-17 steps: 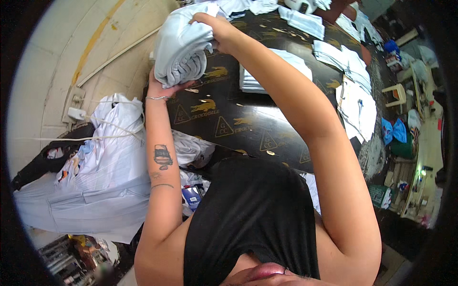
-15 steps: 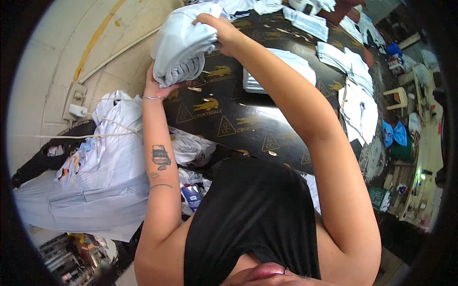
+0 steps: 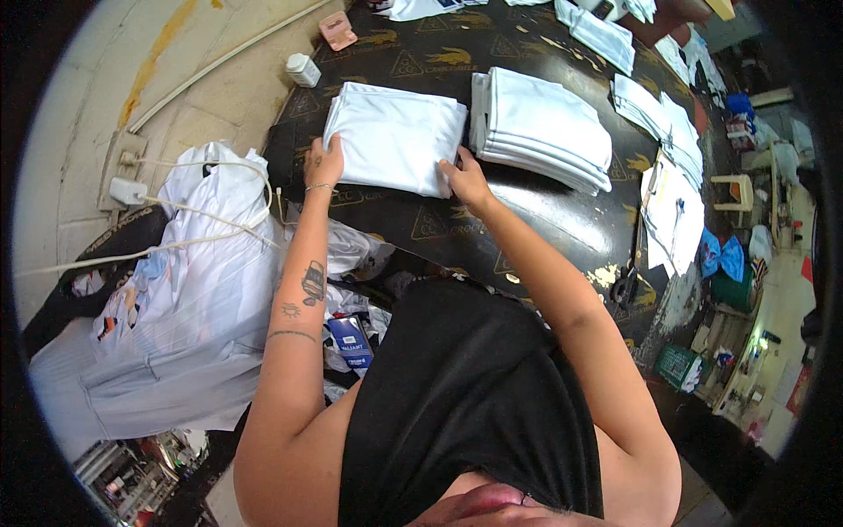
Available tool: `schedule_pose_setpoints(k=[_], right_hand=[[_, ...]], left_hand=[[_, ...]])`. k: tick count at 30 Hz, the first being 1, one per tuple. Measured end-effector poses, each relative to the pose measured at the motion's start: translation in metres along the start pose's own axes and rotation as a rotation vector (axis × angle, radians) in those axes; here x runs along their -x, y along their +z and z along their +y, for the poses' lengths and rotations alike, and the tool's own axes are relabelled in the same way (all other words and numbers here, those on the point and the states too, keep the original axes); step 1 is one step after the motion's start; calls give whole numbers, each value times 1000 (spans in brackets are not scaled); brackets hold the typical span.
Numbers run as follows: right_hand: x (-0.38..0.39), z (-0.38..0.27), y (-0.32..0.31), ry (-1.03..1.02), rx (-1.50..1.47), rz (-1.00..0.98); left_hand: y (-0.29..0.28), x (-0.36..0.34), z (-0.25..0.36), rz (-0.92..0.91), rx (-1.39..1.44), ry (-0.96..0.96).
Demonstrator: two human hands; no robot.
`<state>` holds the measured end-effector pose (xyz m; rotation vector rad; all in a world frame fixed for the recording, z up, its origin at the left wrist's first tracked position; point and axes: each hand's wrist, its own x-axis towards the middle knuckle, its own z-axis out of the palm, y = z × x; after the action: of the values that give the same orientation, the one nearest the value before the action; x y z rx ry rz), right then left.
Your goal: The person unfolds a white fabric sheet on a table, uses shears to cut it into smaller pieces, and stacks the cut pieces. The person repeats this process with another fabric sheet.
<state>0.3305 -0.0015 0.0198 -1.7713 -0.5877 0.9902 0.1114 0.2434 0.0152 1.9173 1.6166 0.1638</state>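
While both hands press flat: the folded white cloth (image 3: 395,136) lies on the dark desk (image 3: 544,220), near its left end, so its layers stay squared.
Left hand (image 3: 323,164): rests on the cloth's near-left corner, fingers spread flat, pinning that edge; it grips nothing.
Right hand (image 3: 465,176): sits at the near-right corner, fingers curled lightly against the edge; whether they pinch the fabric I cannot tell.
Placement: the cloth sits just beside the stack of folded white cloths (image 3: 544,127), apart by a narrow gap, likely so like pieces stay together.
Further stacks (image 3: 659,114): more folded white pieces run along the desk's far right side.
Left of desk: a white bag of loose fabric (image 3: 211,255) stands near the left forearm, within easy reach.
Back edge: a small white jar (image 3: 303,68) and a pink block (image 3: 338,31) stand well apart from the cloth.
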Motion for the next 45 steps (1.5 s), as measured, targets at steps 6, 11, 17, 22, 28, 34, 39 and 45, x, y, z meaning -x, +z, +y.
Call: schedule_pose_setpoints(k=[6,11,17,22,28,34,39,45], right_hand=[[100,-48,-122,-510,423,25],[105,-67,-271,-640,805,389],[83,-51,-321,-485,851,155],[82,-52,-332,-655,772,302],[121,-34,-324,-732,599,484],[110,-12,-315,-610,630,312],[92,-19,-318,-701,570,288],[76,-50,-307,-702,669,317]], left_hand=[[-14,44,59,470,-299,218],[19,116,207,144,398,1127],[91,176,350,-279,131,1505],[116,187,366,-208,-95,1477],[133,202,356,-19,-139,1622],[122,202,346,-88,-152,1648],[96,189,333,-41,-311,1538],[92,176,323,20,-187,1539]])
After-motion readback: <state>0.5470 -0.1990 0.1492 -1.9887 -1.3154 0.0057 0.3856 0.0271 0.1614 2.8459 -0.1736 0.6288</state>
